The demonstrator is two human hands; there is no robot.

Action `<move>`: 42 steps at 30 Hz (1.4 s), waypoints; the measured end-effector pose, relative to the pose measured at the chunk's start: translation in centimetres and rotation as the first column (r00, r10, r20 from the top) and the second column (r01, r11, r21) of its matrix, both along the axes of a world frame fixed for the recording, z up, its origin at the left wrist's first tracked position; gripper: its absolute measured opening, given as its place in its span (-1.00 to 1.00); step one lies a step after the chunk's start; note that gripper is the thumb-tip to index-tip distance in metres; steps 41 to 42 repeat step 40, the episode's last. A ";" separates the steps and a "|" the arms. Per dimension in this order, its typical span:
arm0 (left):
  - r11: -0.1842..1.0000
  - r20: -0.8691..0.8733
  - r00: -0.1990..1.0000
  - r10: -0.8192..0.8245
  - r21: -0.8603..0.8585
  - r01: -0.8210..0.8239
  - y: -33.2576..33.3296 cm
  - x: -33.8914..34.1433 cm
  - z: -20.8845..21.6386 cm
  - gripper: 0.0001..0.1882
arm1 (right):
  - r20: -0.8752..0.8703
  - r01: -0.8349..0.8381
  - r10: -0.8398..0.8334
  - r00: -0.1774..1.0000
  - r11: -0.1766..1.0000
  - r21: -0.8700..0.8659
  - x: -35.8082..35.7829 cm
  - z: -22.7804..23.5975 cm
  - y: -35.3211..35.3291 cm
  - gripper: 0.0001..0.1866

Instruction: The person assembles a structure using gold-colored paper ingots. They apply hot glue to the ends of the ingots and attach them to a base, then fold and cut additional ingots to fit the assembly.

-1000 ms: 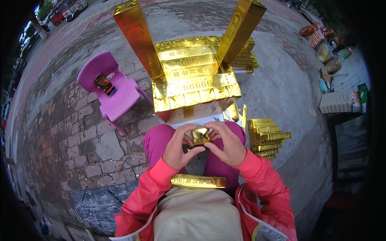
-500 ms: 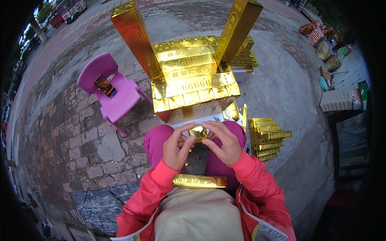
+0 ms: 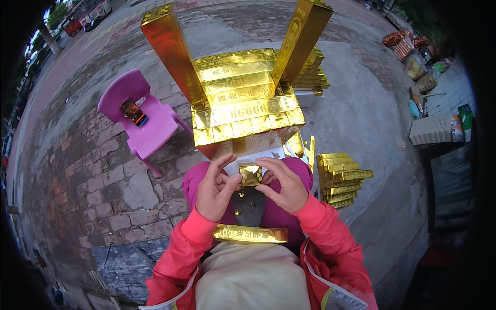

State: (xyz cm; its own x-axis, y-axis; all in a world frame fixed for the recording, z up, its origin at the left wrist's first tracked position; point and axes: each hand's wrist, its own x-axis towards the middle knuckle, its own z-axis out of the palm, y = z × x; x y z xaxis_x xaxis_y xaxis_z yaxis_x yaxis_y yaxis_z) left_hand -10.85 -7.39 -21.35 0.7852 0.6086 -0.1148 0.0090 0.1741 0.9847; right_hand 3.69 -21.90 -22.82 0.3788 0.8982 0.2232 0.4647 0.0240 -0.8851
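Observation:
My left hand (image 3: 216, 188) and my right hand (image 3: 285, 183) together pinch a small gold foil paper piece (image 3: 250, 175) above my knees in magenta trousers. A flat gold foil bar (image 3: 249, 234) lies across my lap near my waist. Right in front stands a big stack of gold foil boxes (image 3: 243, 108), with two tall gold boxes (image 3: 170, 49) leaning up from it on either side. A smaller pile of gold bars (image 3: 341, 173) sits on the ground to my right.
A pink plastic chair (image 3: 142, 116) with a small dark device on its seat stands to the left on brick paving. Bags, baskets and a white crate (image 3: 431, 129) are at the far right. Vehicles are parked at the far upper left.
Both hands have lifted slightly with the gold piece and turned it between the fingertips; my left fingers have spread wider. Nothing else has moved.

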 end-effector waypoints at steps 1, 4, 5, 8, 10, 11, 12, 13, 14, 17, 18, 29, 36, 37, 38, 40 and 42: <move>0.997 -0.019 0.999 -0.035 0.070 0.036 0.3 -0.9 1.8 -0.59 | -0.030 0.015 -0.015 0.999 1.000 -0.009 0.0 0.0 0.0 -0.37; 0.934 0.348 0.912 -0.219 -0.195 0.299 0.2 -5.1 8.1 -0.62 | -0.051 0.025 -0.029 0.998 0.997 -0.076 0.0 0.1 -0.2 -0.39; 0.845 0.571 0.756 -0.320 -0.189 0.500 0.0 -6.2 9.8 -0.57 | -0.026 0.034 -0.035 0.999 0.998 -0.060 0.1 0.5 -0.5 -0.38; 0.577 0.700 0.386 -0.601 0.045 0.816 1.1 -6.8 13.0 -0.50 | 0.097 0.057 -0.058 0.994 0.998 0.022 0.4 3.2 -1.4 -0.40; 0.470 0.768 0.336 -0.546 -0.051 0.881 0.4 -6.7 14.5 -0.54 | 0.080 0.168 -0.174 0.981 0.982 0.082 1.1 7.0 -3.3 -0.34; 0.415 0.789 0.311 -0.531 -0.077 0.906 0.4 -6.6 15.0 -0.52 | 0.091 0.217 -0.243 0.966 0.949 0.228 1.4 9.2 -4.2 -0.31; 0.397 0.793 0.304 -0.527 -0.086 0.914 0.4 -6.4 15.3 -0.52 | 0.078 0.254 -0.307 0.949 0.884 0.392 1.4 11.1 -4.7 -0.29; 0.379 0.797 0.298 -0.524 -0.096 0.921 0.5 -6.5 15.4 -0.53 | 0.077 0.313 -0.417 0.906 0.780 0.542 1.1 12.4 -4.7 -0.25; 0.361 0.801 0.294 -0.521 -0.105 0.927 0.6 -6.7 15.4 -0.53 | 0.097 0.365 -0.529 0.843 0.695 0.620 0.9 13.8 -4.7 -0.26; 0.325 0.875 0.203 -0.440 -0.056 0.944 0.3 -6.9 14.6 -0.54 | 0.477 0.106 -0.568 0.671 0.710 0.696 1.7 15.2 -2.7 -0.29; 0.306 0.909 0.100 -0.404 0.031 0.951 0.2 -6.7 13.6 -0.49 | 0.585 0.065 -0.531 0.613 0.772 0.632 2.1 14.5 -1.5 -0.32; 0.298 -0.649 0.657 -0.384 0.586 0.753 -5.7 -4.7 -6.5 -0.46 | 0.712 -0.282 -0.127 0.691 0.859 0.428 -2.3 4.4 3.3 -0.39; 0.307 -0.597 0.533 -0.600 0.444 0.842 -5.6 -3.7 -9.1 -0.30 | 0.676 -0.021 -0.338 0.655 0.886 0.464 3.7 1.6 5.4 -0.42; 0.252 -0.622 0.500 -0.602 0.447 0.859 -5.5 -3.9 -8.9 -0.29 | 0.672 -0.009 -0.340 0.658 0.889 0.458 4.1 0.8 5.3 -0.41; 0.233 -0.674 0.422 -0.607 0.356 0.905 -5.4 -3.9 -8.6 -0.26 | 0.663 0.006 -0.343 0.665 0.891 0.455 4.5 0.0 5.1 -0.40; 0.176 -0.771 0.228 -0.594 0.151 0.973 -5.2 -3.3 -8.0 -0.21 | 0.637 0.042 -0.368 0.678 0.884 0.466 4.8 -1.7 4.7 -0.38; 0.176 -0.771 0.228 -0.594 0.151 0.973 -5.2 -3.3 -8.0 -0.21 | 0.637 0.042 -0.368 0.678 0.884 0.466 4.8 -1.7 4.7 -0.38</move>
